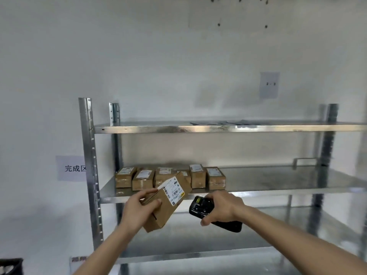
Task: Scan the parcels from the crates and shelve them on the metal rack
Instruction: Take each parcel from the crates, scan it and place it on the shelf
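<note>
My left hand (140, 208) grips a brown cardboard parcel (165, 207) in front of the metal rack (278, 190), tilted, with its white barcode label facing up and right. My right hand (222, 208) holds a black handheld scanner (200, 208) just right of the parcel, its head turned toward the label. Several similar labelled parcels (143, 179) stand in a row on the left part of the middle shelf, behind the held parcel.
The rack's top shelf (228, 128) carries some flat grey sheets. A lower shelf (198, 255) lies beneath my arms. A paper sign (72, 168) hangs on the wall left of the rack, another (269, 84) above it. A dark crate corner (11, 265) shows at bottom left.
</note>
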